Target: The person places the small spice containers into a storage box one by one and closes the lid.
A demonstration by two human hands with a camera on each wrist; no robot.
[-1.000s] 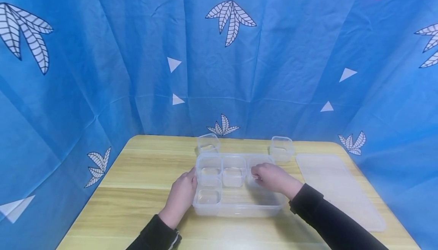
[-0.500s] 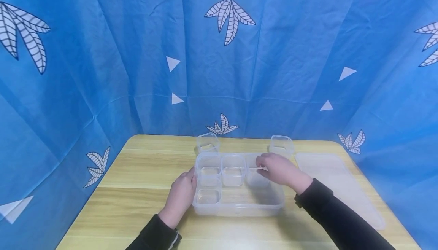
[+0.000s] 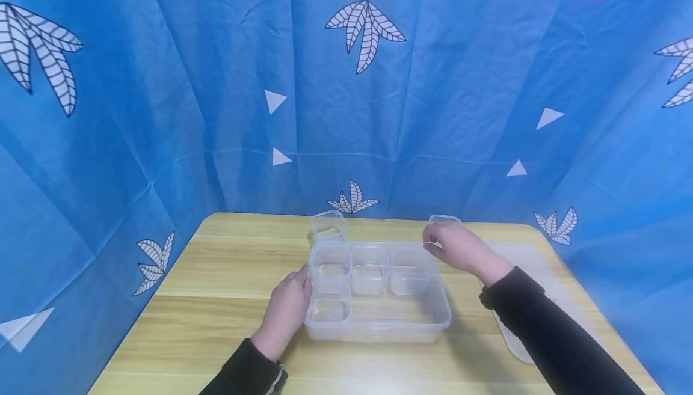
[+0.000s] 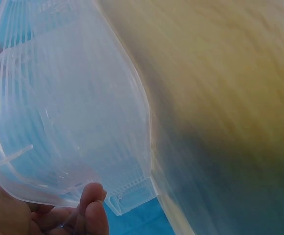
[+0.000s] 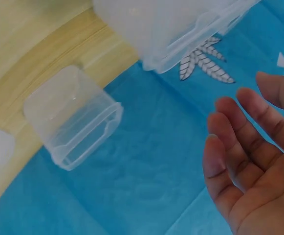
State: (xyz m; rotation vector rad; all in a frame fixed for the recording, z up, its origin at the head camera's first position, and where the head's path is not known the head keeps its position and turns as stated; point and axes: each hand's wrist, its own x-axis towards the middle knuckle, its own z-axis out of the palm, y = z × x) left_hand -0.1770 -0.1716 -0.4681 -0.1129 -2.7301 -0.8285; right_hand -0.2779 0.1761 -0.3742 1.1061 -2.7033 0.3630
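Note:
A large clear plastic box (image 3: 390, 326) stands on the table. Three small clear cups line its back row: left (image 3: 331, 260), middle (image 3: 370, 272) and right (image 3: 409, 275). Another cup (image 3: 329, 305) sits in its front left corner. My left hand (image 3: 287, 305) grips the box's left wall, its curled fingers showing at a corner in the left wrist view. Over the box's back right corner, my right hand (image 3: 460, 248) is held with nothing in it, its fingers apart in the right wrist view. Just behind it a loose cup (image 5: 73, 115) stands on the table, partly hidden in the head view.
A second loose cup (image 3: 329, 225) stands behind the box's back left corner. To the right lies a flat translucent lid (image 3: 527, 255), partly covered by the right forearm. A blue patterned curtain (image 3: 346, 112) hangs behind and beside the wooden table (image 3: 227, 263).
My right hand has let go of the back right cup inside the box, then risen and moved right and back towards the loose cup. The left hand stays on the box.

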